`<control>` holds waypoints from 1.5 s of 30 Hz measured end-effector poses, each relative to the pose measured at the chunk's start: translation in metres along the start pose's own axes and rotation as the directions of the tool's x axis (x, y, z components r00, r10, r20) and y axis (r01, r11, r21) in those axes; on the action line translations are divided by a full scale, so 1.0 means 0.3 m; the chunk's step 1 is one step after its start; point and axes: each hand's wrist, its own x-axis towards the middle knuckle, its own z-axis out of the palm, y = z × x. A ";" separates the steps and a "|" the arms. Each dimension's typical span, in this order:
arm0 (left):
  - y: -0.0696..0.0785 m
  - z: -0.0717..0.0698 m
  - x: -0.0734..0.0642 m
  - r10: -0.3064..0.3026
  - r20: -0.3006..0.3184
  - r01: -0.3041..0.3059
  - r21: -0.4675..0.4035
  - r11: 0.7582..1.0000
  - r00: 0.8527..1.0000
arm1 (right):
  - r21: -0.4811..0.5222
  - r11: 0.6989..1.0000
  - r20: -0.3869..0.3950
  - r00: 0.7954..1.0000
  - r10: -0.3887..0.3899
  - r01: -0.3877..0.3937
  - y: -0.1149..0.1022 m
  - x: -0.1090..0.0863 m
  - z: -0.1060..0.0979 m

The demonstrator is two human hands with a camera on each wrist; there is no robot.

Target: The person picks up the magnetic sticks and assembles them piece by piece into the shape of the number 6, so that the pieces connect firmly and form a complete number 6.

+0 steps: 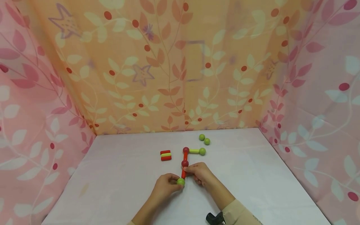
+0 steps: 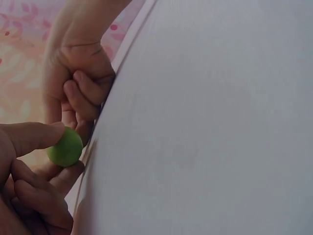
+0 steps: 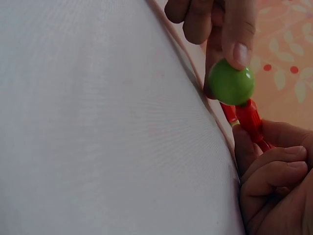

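My left hand pinches a green ball between thumb and fingers, at the near end of a red rod. Thumb and forefinger of my right hand grip that rod just below a dark red ball. Another red rod runs from there to a second dark red ball. From this one a yellow-green rod reaches right to a green ball. In the right wrist view the held green ball sits against the red rod's end.
Left of the chain lie two red rods with a yellow-green rod between them. Two loose green balls rest near the back edge. Patterned cloth walls enclose the white table. A black device is by the right sleeve.
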 end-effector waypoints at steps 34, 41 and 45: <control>0.023 0.063 -0.012 -0.042 -0.069 0.031 -0.153 0.988 0.997 | -0.055 0.998 0.033 0.999 0.015 -0.013 -0.004 -0.016 -0.010; 0.018 0.062 -0.010 -0.004 -0.064 -0.006 -0.149 0.989 0.998 | -0.040 0.999 0.065 0.998 -0.010 0.013 -0.002 -0.023 -0.010; 0.016 0.051 -0.005 0.010 -0.055 -0.013 -0.062 0.998 0.998 | -0.028 0.999 0.077 0.996 -0.033 0.035 -0.004 -0.025 -0.006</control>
